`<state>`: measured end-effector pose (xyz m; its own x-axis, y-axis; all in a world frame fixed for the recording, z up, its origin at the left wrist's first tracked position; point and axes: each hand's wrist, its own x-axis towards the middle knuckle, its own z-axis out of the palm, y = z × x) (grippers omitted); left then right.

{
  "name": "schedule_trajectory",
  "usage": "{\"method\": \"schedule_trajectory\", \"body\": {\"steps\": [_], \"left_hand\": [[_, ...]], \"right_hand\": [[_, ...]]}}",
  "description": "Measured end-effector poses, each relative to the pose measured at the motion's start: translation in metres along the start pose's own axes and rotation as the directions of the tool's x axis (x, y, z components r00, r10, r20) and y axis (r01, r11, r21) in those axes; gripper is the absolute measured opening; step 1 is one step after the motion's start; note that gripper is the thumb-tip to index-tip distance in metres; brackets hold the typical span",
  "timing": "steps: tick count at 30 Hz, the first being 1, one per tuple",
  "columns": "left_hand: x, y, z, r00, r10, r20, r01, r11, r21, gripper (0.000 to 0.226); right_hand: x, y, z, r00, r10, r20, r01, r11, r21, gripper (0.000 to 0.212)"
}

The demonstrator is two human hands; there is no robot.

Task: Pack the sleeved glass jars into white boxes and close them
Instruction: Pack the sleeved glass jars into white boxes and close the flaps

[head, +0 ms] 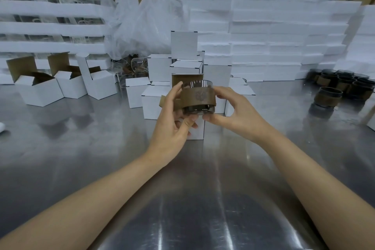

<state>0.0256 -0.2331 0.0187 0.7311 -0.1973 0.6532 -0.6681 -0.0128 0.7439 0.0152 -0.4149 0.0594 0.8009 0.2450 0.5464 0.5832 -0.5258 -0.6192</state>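
Note:
A glass jar wrapped in a brown sleeve is held up over the middle of the steel table. My left hand grips its left side and bottom. My right hand pinches its right side and base. Directly beneath and behind the jar stands an open white box, its brown-lined lid flap raised; the hands hide most of it. More sleeved jars sit in a cluster at the right. Three open white boxes stand at the left.
Closed white boxes are stacked behind the jar. White foam slabs pile high at the back right, foam trays with glassware at the back left, and plastic bags between them. The steel table stretches toward me.

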Motion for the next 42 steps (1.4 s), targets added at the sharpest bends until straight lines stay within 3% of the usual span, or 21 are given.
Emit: {"method": "schedule_trajectory", "body": {"steps": [4,8,14,21,29,33,37,42], "left_hand": [[0.002,-0.002,0.001,0.997,0.05,-0.063,-0.045,0.997,0.07,0.064],[0.003,-0.003,-0.002,0.98,0.153,-0.123,-0.123,0.968,0.221,0.069],[0.002,0.001,-0.003,0.954,0.247,-0.168,-0.197,0.943,0.267,0.083],[0.0,0.0,-0.003,0.931,0.344,-0.121,-0.288,0.898,0.333,0.091],[0.002,-0.002,-0.004,0.929,0.333,-0.161,-0.262,0.9,0.348,0.078],[0.001,-0.002,-0.003,0.941,0.295,-0.164,-0.231,0.918,0.323,0.079],[0.002,-0.002,-0.003,0.96,0.226,-0.163,-0.179,0.948,0.263,0.085],[0.004,-0.006,-0.004,0.975,0.17,-0.14,-0.119,0.941,0.316,0.077]], "right_hand": [[-0.002,-0.006,0.001,0.991,-0.111,-0.078,0.112,0.994,0.007,0.071],[-0.001,-0.005,0.001,0.972,-0.183,-0.146,0.174,0.982,-0.073,0.056],[-0.001,0.0,0.008,0.981,-0.138,-0.133,0.128,0.988,-0.081,0.064],[-0.001,0.005,0.019,0.997,-0.063,-0.04,0.053,0.976,-0.211,0.069],[-0.004,-0.003,0.013,0.996,0.022,0.083,-0.028,0.997,0.073,0.062],[-0.004,-0.002,0.013,0.999,0.031,-0.011,-0.029,0.987,0.157,0.053],[-0.002,0.001,0.011,0.985,-0.052,-0.163,0.077,0.985,0.154,0.056],[0.002,0.004,0.016,0.904,-0.264,-0.336,0.265,0.963,-0.043,0.073]]}}
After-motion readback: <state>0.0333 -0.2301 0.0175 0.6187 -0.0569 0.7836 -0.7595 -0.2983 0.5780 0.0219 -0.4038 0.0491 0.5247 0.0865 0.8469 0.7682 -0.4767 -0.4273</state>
